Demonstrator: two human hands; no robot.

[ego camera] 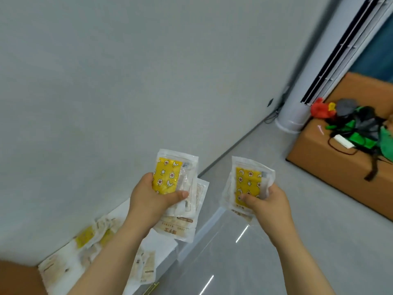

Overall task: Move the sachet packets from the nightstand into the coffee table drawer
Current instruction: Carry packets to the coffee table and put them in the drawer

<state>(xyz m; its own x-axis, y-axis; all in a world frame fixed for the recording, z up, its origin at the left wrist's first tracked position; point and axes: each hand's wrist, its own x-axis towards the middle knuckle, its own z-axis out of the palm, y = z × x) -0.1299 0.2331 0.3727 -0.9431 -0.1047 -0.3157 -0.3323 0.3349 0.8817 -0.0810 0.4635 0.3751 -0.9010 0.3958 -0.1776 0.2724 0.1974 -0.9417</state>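
Note:
My left hand (152,198) grips a small stack of clear sachet packets (177,167), the top one showing a yellow insert with stars. My right hand (269,204) pinches another sachet packet (247,177) with the same yellow insert, thumb on its front. Both hands are raised in front of the wall. Below my left forearm, several more sachet packets (89,239) lie scattered on the white nightstand (163,244). The coffee table drawer is not in view.
A grey wall fills the upper left. At the right stands a white floor air conditioner (297,111) beside a cardboard box (331,167) holding green, black and red items. Grey glossy floor (265,262) lies below my right hand.

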